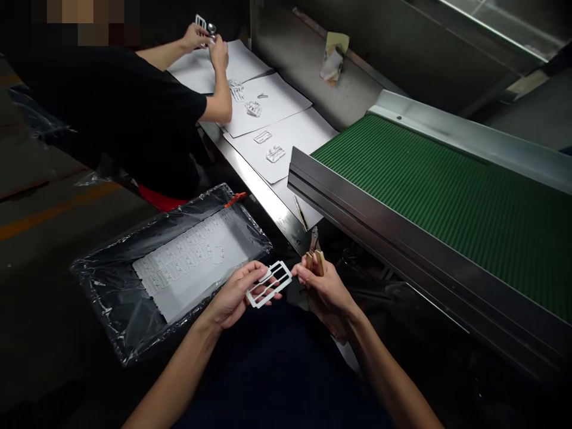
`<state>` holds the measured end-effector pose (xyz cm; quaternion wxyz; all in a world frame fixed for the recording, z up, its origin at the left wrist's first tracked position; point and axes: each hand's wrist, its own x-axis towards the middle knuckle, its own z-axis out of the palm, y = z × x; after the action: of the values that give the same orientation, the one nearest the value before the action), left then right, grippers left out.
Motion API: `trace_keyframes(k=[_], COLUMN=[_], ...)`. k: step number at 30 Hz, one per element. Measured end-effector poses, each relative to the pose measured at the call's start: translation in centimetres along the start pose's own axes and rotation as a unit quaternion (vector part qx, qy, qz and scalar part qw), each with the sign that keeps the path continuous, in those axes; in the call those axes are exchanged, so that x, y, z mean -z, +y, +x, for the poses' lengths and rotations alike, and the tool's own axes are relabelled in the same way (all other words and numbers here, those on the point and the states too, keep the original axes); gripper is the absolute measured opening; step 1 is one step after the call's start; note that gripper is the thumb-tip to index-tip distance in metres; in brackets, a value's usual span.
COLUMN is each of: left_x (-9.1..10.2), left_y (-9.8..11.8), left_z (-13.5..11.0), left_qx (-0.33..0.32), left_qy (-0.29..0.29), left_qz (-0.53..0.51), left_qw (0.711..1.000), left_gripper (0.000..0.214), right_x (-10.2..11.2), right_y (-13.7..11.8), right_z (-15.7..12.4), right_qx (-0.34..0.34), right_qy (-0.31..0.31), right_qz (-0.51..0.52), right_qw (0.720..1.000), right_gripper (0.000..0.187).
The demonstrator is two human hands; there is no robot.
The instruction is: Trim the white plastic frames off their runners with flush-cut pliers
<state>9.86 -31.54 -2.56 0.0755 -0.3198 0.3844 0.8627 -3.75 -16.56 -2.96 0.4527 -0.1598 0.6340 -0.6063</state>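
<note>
white moulded plastic frame (pixel 269 285), light, stiff but thin-barred, best held by its outer rim, was grasped in the left hand (pixel 231 296) beside the plastic-wrapped tray (pixel 111 298), the right hand (pixel 326 292) clenching wooden-handled snips (pixel 315 261).

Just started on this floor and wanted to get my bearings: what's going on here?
The person's left hand holds a white frame next to the right hand, which grips wood-handled cutters. Nearby, a plastic-lined tray holds a white sheet of parts. Further along the steel bench, a co-worker handles a small white piece over paper sheets, beside a green conveyor.
</note>
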Motion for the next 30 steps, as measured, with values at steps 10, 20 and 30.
trace_keyframes(k=[10, 20, 30], left_x=[-2.2, -3.7, -4.2], left_y=[-0.8, -2.0, -1.7], left_z=[-1.0, -3.0, -1.5], left_qx=[-0.041, -0.148, -0.177], left_qy=[0.009, 0.112, 0.194], left_qz=[0.055, 0.059, 0.101], left_qw=[0.998, 0.981, 0.96], left_gripper=[0.024, 0.028, 0.026], right_x=[-0.4, -0.9, -1.4], right_y=[0.7, 1.3, 1.5], right_z=[-2.6, -4.7, -4.9], right_qx=[0.06, 0.086, 0.105], right_qy=[0.053, 0.172, 0.203], right_qz=[-0.042, -0.025, -0.081], right_qw=[0.996, 0.981, 0.97], right_gripper=[0.019, 0.017, 0.016])
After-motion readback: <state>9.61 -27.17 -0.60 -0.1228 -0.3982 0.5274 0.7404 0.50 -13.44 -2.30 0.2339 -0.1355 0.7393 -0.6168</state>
